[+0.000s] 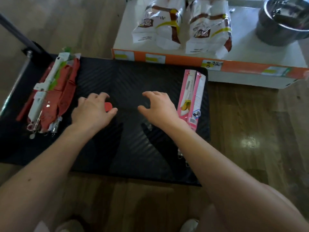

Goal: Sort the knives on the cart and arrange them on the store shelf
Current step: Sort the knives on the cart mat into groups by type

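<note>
The knives lay in two piles on the black cart (133, 77): red packs (66, 91) on its left, pink packs (192, 97) on its right. The left hand (92, 113) curled its fingers round a small red thing (109, 106). The right hand (160, 108) hovered, fingers apart, holding nothing. No knives could be seen on the shelf (247, 52) yet.
</note>
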Tool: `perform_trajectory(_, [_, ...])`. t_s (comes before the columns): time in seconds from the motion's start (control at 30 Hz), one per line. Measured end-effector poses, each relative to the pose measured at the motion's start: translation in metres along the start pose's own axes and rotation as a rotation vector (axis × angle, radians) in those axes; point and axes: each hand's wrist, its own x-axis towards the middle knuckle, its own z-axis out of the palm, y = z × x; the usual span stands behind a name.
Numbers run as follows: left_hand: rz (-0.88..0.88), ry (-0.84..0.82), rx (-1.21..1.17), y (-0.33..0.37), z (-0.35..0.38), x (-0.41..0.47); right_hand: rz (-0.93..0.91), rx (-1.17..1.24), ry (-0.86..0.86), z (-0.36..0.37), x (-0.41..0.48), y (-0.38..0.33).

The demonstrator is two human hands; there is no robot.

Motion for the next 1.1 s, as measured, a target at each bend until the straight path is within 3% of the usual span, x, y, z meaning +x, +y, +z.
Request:
perform_trajectory(0.13, [0.012,0.031,0.001,-0.053,-0.009,0.017,0.037,0.041,-0.001,0.039,0.013,-0.046])
perform_trajectory(0.3, [-0.037,0.110,0.003,-0.132,-0.019,0.034,-0.084,0.018,-0.022,0.105,0.031,-0.119])
perform_trajectory(0.5, [0.225,0.240,0.000,-0.189,-0.027,0.073,-0.179,-0.065,0.073,0.132,0.057,-0.140])
perform_trajectory(0.77, [0.690,0.133,0.493,-0.204,-0.033,0.135,-0.385,-0.536,0.050,0.115,0.133,-0.140])
perform_trajectory(0.93, [0.752,0.092,0.657,-0.198,-0.041,0.160,-0.455,-0.625,0.036,0.123,0.169,-0.146])
perform_trajectory(1.1, [0.821,0.053,0.662,-0.194,-0.041,0.163,-0.490,-0.622,0.013,0.133,0.182,-0.147])
